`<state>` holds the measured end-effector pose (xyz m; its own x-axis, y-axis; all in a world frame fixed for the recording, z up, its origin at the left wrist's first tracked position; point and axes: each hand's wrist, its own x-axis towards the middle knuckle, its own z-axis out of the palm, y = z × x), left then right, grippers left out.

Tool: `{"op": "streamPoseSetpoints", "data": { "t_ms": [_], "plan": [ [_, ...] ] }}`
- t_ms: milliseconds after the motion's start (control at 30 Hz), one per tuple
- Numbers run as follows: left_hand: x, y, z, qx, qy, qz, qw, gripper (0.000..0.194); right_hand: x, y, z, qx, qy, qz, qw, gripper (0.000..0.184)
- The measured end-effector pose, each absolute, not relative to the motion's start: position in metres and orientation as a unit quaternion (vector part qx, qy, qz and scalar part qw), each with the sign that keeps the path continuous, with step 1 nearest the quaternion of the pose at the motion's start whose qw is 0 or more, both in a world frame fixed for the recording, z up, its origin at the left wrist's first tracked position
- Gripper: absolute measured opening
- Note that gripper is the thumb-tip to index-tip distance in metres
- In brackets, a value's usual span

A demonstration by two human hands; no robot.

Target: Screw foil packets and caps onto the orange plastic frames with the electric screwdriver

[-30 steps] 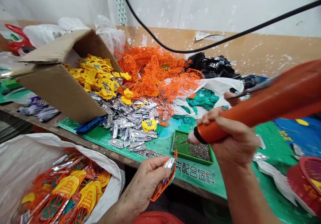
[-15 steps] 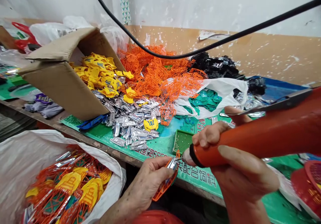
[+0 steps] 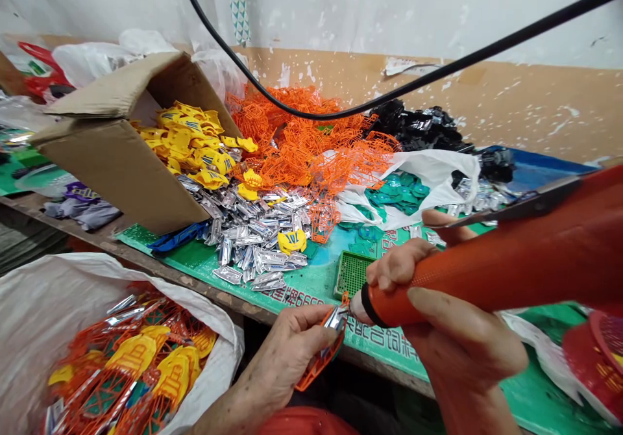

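Left hand (image 3: 287,357) pinches an orange lattice (image 3: 318,365), apparently silver-tipped; right hand (image 3: 457,344) grips a tool (image 3: 487,279).

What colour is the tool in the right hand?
The tool is orange-red, black-banded near the tip; head view.

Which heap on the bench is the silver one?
The heap of silver metallic pieces beside the cardboard box; the yellow heap, orange heap and black heap differ.

An orange hand tool (image 3: 491,273) is running off the frame's right edge, its tip partly hidden against a silver metal piece (image 3: 335,318) that the left hand (image 3: 287,357) is partly covering. The right hand (image 3: 462,347) is blocking most of a green perforated tray (image 3: 351,274), while the right edge is cutting off a red basket (image 3: 596,357).
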<state>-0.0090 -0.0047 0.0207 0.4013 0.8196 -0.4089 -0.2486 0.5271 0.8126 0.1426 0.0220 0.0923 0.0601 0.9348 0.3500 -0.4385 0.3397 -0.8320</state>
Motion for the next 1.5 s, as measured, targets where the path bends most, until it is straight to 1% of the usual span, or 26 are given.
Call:
{"op": "streamPoseSetpoints", "data": {
  "t_ms": [133,200,533,633,700,767,833,967,1033,1167,1333,1500],
  "plan": [
    [-0.009,-0.006,0.02,0.347,0.426,0.348,0.76,0.015,0.144,0.022,0.089,-0.25,-0.458,0.518,0.678,0.048],
    [-0.009,-0.006,0.02,0.354,0.424,0.349,0.757,0.014,0.144,0.021,0.088,-0.251,-0.461,0.521,0.673,0.048],
    [-0.005,-0.01,0.018,0.351,0.431,0.35,0.754,0.02,0.141,0.018,0.079,-0.267,-0.463,0.532,0.657,0.049],
    [-0.007,-0.009,0.021,0.364,0.44,0.35,0.742,0.021,0.143,0.02,0.083,-0.254,-0.466,0.526,0.665,0.05],
    [-0.01,-0.007,0.024,0.367,0.448,0.359,0.732,0.024,0.146,0.028,0.086,-0.248,-0.458,0.504,0.689,0.05],
    [-0.014,-0.005,0.025,0.363,0.46,0.368,0.722,0.029,0.15,0.042,0.086,-0.258,-0.441,0.46,0.726,0.047],
    [-0.018,-0.002,0.025,0.361,0.467,0.376,0.714,0.032,0.152,0.06,0.082,-0.285,-0.42,0.41,0.758,0.037],
    [-0.023,0.002,0.02,0.365,0.446,0.386,0.72,0.027,0.152,0.093,0.062,-0.354,-0.394,0.369,0.764,0.013],
    [-0.023,0.003,0.018,0.352,0.442,0.387,0.729,0.025,0.15,0.104,0.05,-0.378,-0.395,0.363,0.755,0.011],
    [-0.023,0.003,0.018,0.327,0.453,0.381,0.736,0.029,0.147,0.113,0.037,-0.401,-0.399,0.351,0.746,0.011],
    [-0.025,0.002,0.023,0.332,0.453,0.354,0.748,0.025,0.146,0.115,0.03,-0.419,-0.412,0.351,0.729,0.012],
    [-0.029,0.0,0.017,0.329,0.457,0.358,0.745,0.024,0.147,0.115,0.026,-0.427,-0.424,0.352,0.717,0.014]
  ]
}}
